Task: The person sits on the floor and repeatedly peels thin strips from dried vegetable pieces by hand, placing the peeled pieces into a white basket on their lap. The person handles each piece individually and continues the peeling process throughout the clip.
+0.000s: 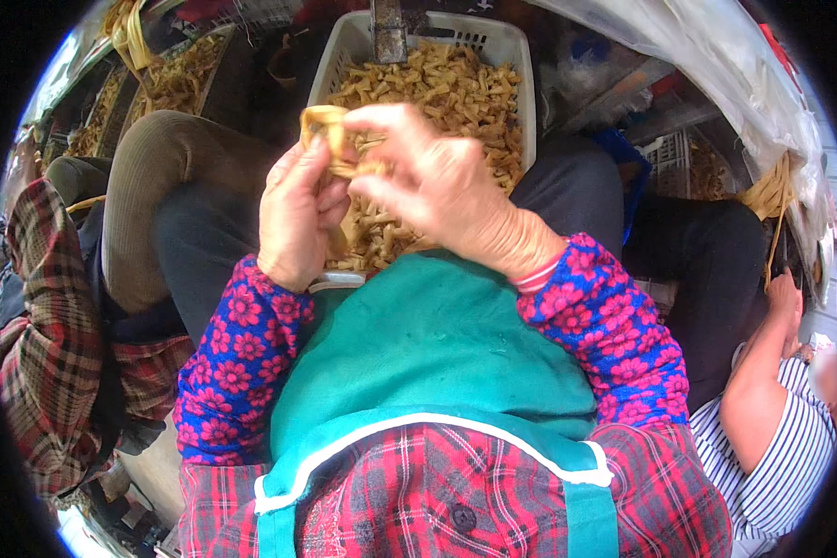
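Just above the near part of a white plastic basket [530,91], my left hand [300,202] pinches a folded yellowish-brown strip [312,120] of pliable material between thumb and fingers. My right hand [439,181] is beside it on the right, blurred, its thumb and forefinger apart near the strip's loose end. Whether its fingertips touch the strip I cannot tell. Many short knotted pieces [453,91] of the same brownish material fill the basket between my knees. A green apron [432,342] covers my lap.
A dark metal bar [389,42] reaches over the basket's far rim. People sit close on both sides: a plaid sleeve [56,300] at left, a raised forearm [750,404] at right. More brown strips [774,188] hang at right; troughs of pieces [181,77] stand at upper left.
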The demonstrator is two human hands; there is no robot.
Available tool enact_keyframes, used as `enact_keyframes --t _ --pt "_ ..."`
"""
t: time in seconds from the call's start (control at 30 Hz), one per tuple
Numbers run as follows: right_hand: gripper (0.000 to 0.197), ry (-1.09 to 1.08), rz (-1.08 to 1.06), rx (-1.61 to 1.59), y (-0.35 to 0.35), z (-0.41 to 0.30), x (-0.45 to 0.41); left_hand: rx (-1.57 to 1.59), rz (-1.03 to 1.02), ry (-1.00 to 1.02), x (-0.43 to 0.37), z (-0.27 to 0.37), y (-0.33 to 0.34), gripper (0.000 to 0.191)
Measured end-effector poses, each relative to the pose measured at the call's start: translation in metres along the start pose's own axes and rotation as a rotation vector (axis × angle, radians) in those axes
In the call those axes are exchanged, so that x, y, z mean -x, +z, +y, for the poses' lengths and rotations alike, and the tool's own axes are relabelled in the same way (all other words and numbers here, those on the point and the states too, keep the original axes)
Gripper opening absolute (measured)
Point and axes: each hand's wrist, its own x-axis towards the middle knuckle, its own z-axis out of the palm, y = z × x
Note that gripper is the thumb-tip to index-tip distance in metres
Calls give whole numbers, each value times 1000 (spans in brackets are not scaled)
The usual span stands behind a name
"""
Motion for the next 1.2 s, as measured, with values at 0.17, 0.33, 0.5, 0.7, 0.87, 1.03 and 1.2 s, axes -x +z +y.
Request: enact_keyframes --t 0.17,0.33,0.5,0.7,0.87,1.03,1.2 --pt "30 343 -20 -300 -10 9 1 -45 -77 29 8 -2 -1 27" --pt "22 89 -80 -109 -17 3 2 -324 -22 164 2 -4 -1 22" --pt "13 416 -32 -505 -7 22 0 -83 -166 -6 9 8 -13 19" --pt "25 449 -54 -534 -1 19 -2 -27 -165 23 22 16 -17 24" --pt "21 49 -80 15 14 -9 8 -321 67 116 15 -5 -13 24" --pt "21 470 48 -181 -37 4 -1 -324 36 -48 21 17 -24 37" --pt "17 474 -8 -248 -26 -3 5 -1019 -134 603 19 -3 2 36"
